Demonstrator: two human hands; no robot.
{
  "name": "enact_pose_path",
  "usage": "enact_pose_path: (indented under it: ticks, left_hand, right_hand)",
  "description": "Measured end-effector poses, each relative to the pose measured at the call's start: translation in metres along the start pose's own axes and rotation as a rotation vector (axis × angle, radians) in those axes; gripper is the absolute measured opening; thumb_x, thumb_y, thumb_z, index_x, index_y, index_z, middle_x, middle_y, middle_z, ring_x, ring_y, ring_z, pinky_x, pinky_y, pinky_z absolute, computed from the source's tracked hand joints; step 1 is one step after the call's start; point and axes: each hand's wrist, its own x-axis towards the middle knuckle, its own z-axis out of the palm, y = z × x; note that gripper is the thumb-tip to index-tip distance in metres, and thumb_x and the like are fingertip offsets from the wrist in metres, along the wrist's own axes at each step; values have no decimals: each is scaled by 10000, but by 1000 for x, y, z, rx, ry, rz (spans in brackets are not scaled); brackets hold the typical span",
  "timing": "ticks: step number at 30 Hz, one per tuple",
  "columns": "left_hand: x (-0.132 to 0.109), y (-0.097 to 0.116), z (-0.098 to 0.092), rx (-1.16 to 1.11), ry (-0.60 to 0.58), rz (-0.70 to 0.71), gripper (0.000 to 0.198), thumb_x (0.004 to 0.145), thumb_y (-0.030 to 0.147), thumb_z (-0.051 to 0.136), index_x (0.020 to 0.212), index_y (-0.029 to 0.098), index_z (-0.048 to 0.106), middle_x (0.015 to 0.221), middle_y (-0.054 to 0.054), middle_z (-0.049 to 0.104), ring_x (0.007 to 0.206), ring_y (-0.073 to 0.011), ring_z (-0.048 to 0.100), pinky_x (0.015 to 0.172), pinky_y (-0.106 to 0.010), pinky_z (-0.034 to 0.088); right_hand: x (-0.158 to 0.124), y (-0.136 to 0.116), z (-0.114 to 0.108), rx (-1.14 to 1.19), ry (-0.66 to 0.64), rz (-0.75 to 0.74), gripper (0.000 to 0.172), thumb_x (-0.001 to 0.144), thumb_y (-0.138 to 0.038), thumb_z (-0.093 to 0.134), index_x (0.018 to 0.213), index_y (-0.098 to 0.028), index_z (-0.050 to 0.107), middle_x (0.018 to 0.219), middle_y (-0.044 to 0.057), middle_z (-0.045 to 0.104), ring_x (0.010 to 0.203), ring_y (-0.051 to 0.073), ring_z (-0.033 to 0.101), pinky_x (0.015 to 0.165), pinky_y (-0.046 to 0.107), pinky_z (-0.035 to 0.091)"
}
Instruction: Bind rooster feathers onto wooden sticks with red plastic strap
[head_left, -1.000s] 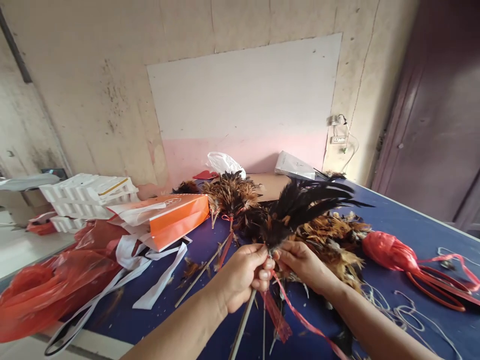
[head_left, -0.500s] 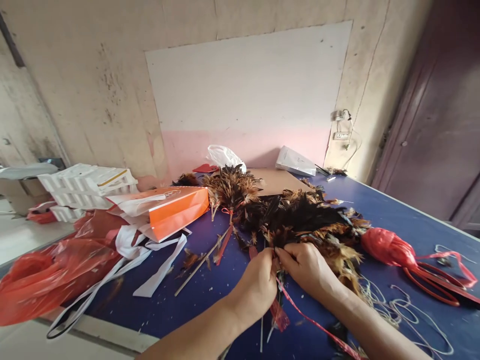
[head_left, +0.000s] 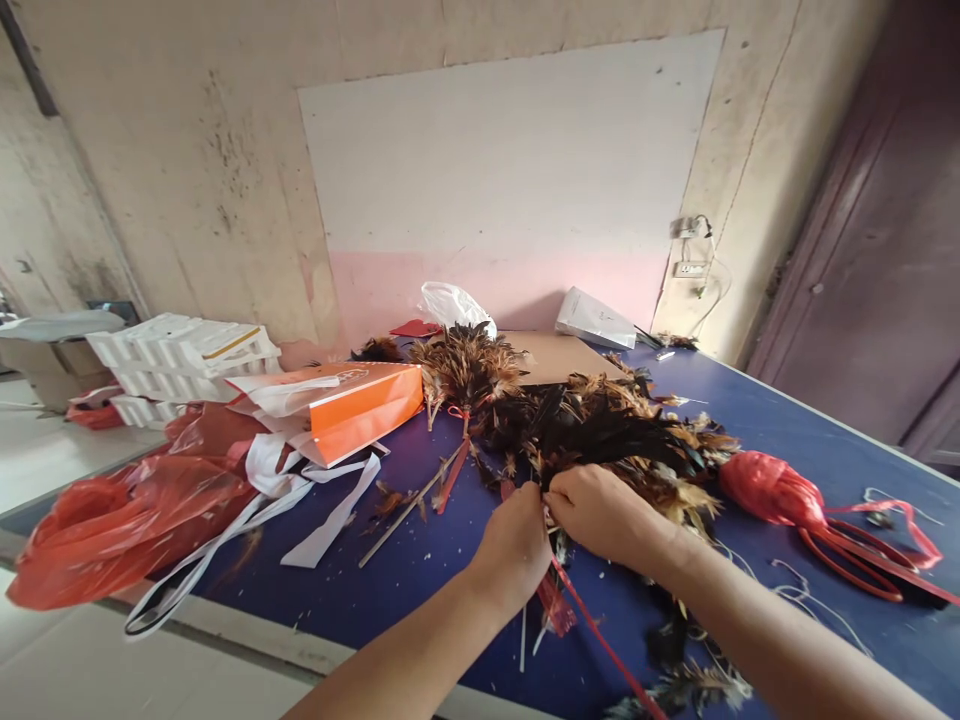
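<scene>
A bunch of dark brown and black feathers (head_left: 607,430) lies low over the blue table (head_left: 787,430). My left hand (head_left: 516,545) and my right hand (head_left: 596,510) are both closed at the base of this bunch, fingertips almost touching. A red plastic ribbon (head_left: 592,625) runs down from between the hands toward me. The stick I held is mostly hidden under my left hand; a thin piece (head_left: 523,640) shows below it.
A second feather duster (head_left: 465,368) with a stick lies behind. An orange paper bag (head_left: 352,405), red plastic bags (head_left: 127,510) and white foam trays (head_left: 180,355) crowd the left. A red plastic bundle (head_left: 780,495) and white string (head_left: 817,600) lie right.
The feather bunch has come down from upright to lying over the table. Both hands have moved down and forward with it, and the stick under my left hand is now nearly hidden.
</scene>
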Motion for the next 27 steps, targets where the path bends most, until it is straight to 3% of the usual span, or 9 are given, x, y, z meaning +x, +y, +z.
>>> enact_pose_path:
  ticks: [4,9,13,15,17,22,25,27]
  left_hand:
    - [-4,6,-3,-37,-59,142,164,752,75,482,688,207,554,665,-25,506,651,-178,480,646,-281,314]
    - [-11,24,-13,-138,-8,91,154,829,179,422,780,215,564,639,-6,485,591,-161,439,612,-278,307]
    - [-7,33,-24,-332,-34,-64,291,801,222,450,513,199,416,507,27,372,493,-114,336,496,-247,260]
    - [-2,30,-30,-491,-39,-242,323,796,282,458,492,193,391,465,49,310,434,-85,270,431,-223,197]
    - [2,24,-37,-689,-34,-425,277,791,336,469,569,170,468,466,63,319,391,-57,225,394,-194,127]
    - [0,21,-43,-1157,-174,-631,162,771,238,512,702,99,560,510,58,356,373,-15,221,351,-137,79]
    - [-6,33,-40,-1349,-338,-724,149,789,177,480,714,80,565,511,55,334,370,-11,201,328,-120,76]
    - [-10,41,-39,-1435,-435,-761,156,798,165,469,711,75,562,511,58,307,371,-12,196,318,-113,73]
  right_hand:
    - [12,-4,-19,296,-161,-14,302,741,-200,450,453,-166,536,458,17,572,466,108,506,465,206,341]
    - [30,-7,-17,562,-214,73,288,753,-297,483,522,-161,591,448,0,569,388,84,433,403,200,328]
    - [18,-16,-26,685,-240,-61,298,769,-352,526,567,-149,610,500,-1,586,405,64,416,401,182,307]
    - [3,-13,-33,818,-241,-149,318,791,-410,525,667,-142,641,560,-1,595,402,48,380,398,180,286]
    - [-10,0,-34,952,-240,-171,369,820,-455,491,747,-133,655,607,4,598,389,34,340,399,184,266]
    - [-14,36,8,1055,-209,25,327,768,-440,572,807,-128,663,660,9,601,388,27,357,390,180,240]
    - [-4,34,36,1264,-199,35,345,704,-432,640,904,-150,640,596,-23,546,436,56,405,445,190,322]
    - [2,25,45,1392,-186,10,328,678,-445,657,832,-156,634,567,-29,519,481,75,429,510,210,373]
